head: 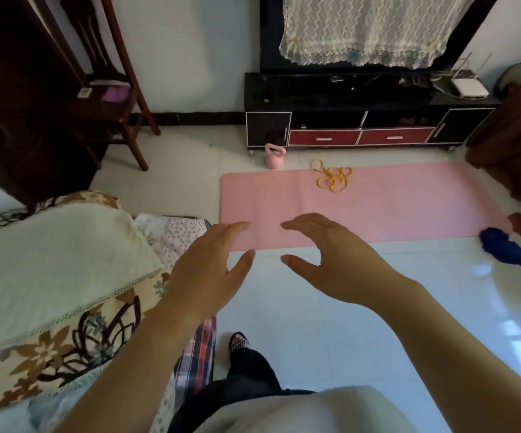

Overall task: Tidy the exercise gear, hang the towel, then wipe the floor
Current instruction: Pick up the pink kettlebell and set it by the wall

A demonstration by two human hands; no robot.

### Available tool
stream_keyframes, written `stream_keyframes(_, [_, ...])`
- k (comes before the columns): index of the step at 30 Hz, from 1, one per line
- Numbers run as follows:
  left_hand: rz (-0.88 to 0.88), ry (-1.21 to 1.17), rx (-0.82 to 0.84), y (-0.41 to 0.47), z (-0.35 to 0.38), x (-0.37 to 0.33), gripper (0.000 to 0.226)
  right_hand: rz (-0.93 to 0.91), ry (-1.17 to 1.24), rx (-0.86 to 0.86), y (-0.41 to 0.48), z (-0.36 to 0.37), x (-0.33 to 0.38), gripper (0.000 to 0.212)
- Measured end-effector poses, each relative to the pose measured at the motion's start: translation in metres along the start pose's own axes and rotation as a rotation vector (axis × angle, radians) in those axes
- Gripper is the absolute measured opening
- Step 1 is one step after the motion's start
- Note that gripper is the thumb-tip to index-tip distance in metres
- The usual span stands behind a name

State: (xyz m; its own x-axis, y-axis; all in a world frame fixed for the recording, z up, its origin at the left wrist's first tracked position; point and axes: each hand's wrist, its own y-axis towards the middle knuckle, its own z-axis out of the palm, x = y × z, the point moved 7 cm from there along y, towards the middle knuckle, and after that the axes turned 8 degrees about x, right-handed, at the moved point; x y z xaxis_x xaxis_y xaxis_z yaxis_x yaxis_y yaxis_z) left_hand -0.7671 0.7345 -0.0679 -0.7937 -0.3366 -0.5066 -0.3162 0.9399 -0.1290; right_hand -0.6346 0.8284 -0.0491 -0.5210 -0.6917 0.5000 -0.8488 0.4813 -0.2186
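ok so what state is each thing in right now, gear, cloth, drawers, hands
mat: unrolled, flat on the floor
kettlebell: upright on the floor, off the mat
yellow band: loose tangle on the mat's far edge
blue cloth: crumpled on the floor by the mat's corner
red drawers: both shut
left hand: open, empty
right hand: open, empty

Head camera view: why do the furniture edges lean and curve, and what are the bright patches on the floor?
Head view: the wide-angle lens bends straight lines, so the dark wooden cabinet leans and the long black TV stand bows; head view, lower right: bright light glares off the glossy white tiled floor.
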Motion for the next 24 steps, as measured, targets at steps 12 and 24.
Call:
stream_keyframes(12, [0.009, 0.024, -0.018, 0.172, -0.084, 0.069, 0.046, -0.007, 0.064, -0.056, 0.179, -0.068, -0.012, 0.05])
stream_keyframes(24, [-0.024, 0.06, 0.034, 0.385, -0.111, 0.11, 0.046, 0.014, 0.04, -0.045, 0.377, -0.147, -0.115, 0.05])
